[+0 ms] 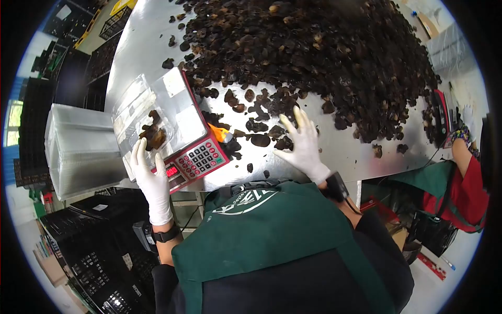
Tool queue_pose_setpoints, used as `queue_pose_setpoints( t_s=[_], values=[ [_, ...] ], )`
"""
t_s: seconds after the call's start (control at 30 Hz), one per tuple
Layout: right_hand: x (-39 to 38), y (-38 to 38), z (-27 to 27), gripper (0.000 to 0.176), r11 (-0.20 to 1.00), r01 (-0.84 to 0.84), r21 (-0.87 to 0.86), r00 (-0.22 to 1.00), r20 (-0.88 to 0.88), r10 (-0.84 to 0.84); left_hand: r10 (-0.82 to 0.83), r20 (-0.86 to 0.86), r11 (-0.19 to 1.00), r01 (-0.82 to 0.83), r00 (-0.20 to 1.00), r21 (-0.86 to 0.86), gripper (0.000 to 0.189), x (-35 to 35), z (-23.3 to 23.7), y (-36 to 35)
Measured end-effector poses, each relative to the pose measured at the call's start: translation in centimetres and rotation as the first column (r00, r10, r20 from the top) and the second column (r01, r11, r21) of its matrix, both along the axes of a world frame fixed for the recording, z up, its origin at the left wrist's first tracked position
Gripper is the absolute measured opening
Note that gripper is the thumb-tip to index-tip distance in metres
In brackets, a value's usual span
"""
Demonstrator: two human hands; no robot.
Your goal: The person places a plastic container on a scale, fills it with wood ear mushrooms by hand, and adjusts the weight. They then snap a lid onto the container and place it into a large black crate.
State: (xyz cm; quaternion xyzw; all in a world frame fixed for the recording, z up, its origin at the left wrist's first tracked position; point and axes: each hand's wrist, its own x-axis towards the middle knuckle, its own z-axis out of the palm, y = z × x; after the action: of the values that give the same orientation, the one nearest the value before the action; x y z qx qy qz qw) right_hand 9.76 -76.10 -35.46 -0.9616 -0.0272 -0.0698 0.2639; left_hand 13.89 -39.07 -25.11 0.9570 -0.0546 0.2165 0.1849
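Weighing out dried mushrooms (154,135) into a clear tray (130,104) on the scale (196,159)
Left hand (149,178) is resting open-fingered against the tray's near edge; right hand (302,144) is hovering spread and empty beside the heap (314,47); only a few pieces are lying in the tray

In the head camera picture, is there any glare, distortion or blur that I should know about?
Head view: strong fisheye bending, with a black border around the round picture; bright glare on the steel table and the clear tray; the dark mushroom pile loses detail, while the left hand and the right hand look sharp.
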Motion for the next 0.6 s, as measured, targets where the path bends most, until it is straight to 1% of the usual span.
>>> queue_pose_setpoints(
  t_s=[0.03,0.07,0.1,0.17,0.23,0.3,0.33,0.37,0.43,0.53,0.6],
  values=[
    [1.5,0.5,0.0,0.096,1.000,-0.010,0.013,1.000,0.000,0.010,-0.003,-0.021,1.000,0.003,1.000,-0.001,0.051,-0.1,-0.2,0.0],
    [3.0,1.0,0.4,0.095,1.000,-0.009,-0.011,1.000,0.004,0.009,-0.004,-0.040,1.000,0.004,0.999,-0.001,0.052,-0.1,-0.3,0.0],
    [4.6,1.2,0.5,0.093,0.999,-0.026,-0.029,0.998,0.055,0.027,-0.009,-0.057,1.000,0.010,0.998,0.016,0.051,-0.2,-0.3,-0.1],
    [7.2,1.6,0.5,0.089,0.994,-0.081,-0.074,0.995,0.049,0.085,-0.012,-0.090,0.999,0.017,0.996,0.049,0.050,-0.4,-0.2,-0.1],
    [8.4,2.2,0.4,0.081,0.965,-0.236,-0.114,0.970,-0.083,0.228,-0.016,-0.104,0.998,0.023,0.994,0.060,0.050,-0.6,-0.1,0.1],
    [8.2,2.7,0.3,0.079,0.922,-0.363,-0.136,0.929,-0.124,0.348,-0.015,-0.108,0.997,0.023,0.994,0.067,0.050,-0.7,-0.1,0.3],
    [7.7,2.8,0.0,0.076,0.899,-0.397,-0.184,0.917,-0.049,0.395,-0.010,-0.108,0.998,0.017,0.994,0.062,0.050,-0.8,-0.2,0.4],
    [6.9,3.1,0.0,0.073,0.887,-0.408,-0.216,0.911,-0.042,0.409,-0.005,-0.109,0.998,0.012,0.994,0.057,0.050,-0.8,-0.3,0.5],
    [6.3,3.4,-1.1,0.063,0.914,-0.336,-0.229,0.933,0.056,0.357,0.004,-0.117,0.999,0.000,0.993,0.040,0.049,-0.9,-0.6,0.5],
    [6.9,3.6,-2.1,0.049,0.947,-0.275,-0.164,0.955,0.063,0.288,0.017,-0.111,0.999,-0.013,0.994,0.037,0.049,-0.9,-1.1,0.4],
    [7.3,3.2,-2.3,0.043,0.951,-0.288,-0.116,0.947,0.114,0.300,0.018,-0.112,1.000,-0.018,0.994,0.000,0.048,-0.9,-0.7,0.3]
  ],
)
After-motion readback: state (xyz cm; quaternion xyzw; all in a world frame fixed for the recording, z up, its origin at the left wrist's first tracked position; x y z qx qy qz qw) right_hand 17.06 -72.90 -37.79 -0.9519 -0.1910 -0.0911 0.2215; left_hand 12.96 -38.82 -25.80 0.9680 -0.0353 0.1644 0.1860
